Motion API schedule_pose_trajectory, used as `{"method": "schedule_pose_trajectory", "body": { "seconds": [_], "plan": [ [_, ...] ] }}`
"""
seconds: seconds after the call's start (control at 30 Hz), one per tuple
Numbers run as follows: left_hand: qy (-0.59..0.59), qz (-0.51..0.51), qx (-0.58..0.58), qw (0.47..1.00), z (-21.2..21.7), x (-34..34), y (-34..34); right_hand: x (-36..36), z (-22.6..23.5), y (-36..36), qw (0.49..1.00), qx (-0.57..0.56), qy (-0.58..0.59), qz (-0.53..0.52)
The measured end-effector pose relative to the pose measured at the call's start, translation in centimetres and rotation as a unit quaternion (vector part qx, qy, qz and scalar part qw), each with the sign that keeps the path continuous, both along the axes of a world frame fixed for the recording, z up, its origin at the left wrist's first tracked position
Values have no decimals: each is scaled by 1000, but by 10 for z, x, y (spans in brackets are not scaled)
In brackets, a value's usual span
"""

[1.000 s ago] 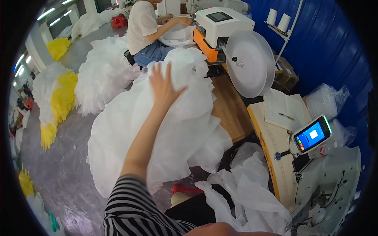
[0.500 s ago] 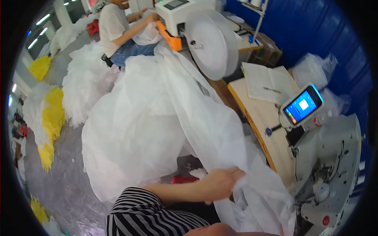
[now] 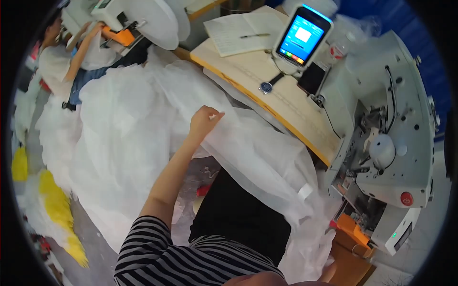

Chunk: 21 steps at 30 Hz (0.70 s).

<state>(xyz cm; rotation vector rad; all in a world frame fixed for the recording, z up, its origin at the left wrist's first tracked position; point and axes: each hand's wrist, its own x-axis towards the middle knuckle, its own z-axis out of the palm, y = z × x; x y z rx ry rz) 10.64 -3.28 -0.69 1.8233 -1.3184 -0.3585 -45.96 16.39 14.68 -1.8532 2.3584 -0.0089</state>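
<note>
A long spread of thin white fabric lies over my lap and runs away to the far left in a big heap. My left hand is stretched forward over it, thumb and fingers pinched together on the fabric. Of my right hand only a strip of skin shows at the lower edge, beside the fabric's near end; its fingers are hidden. A small white tag sits on the fabric near the machine side.
To the right stands a grey sewing machine with an orange part below. A wooden table carries an open notebook, a lit screen, a watch and a phone. A co-worker sits at far left.
My left hand has moved forward and left, away from my lap, along the fabric. The view has swung to the right, showing more of the sewing machine.
</note>
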Motion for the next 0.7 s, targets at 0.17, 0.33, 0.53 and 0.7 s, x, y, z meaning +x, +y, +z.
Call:
{"method": "schedule_pose_trajectory", "body": {
  "seconds": [0.17,0.33,0.53,0.7],
  "plan": [
    [-162,221,50,960,-100,-10,-45,158,-38,-71,945,-165,-111,259],
    [542,30,-78,836,-38,-18,73,117,-137,-77,966,-47,-182,180],
    [616,56,249,746,-168,-35,411,67,-126,-78,978,-59,22,201],
    [-56,-259,700,663,79,-47,289,141,-15,-84,938,229,-121,231]
  ]
}}
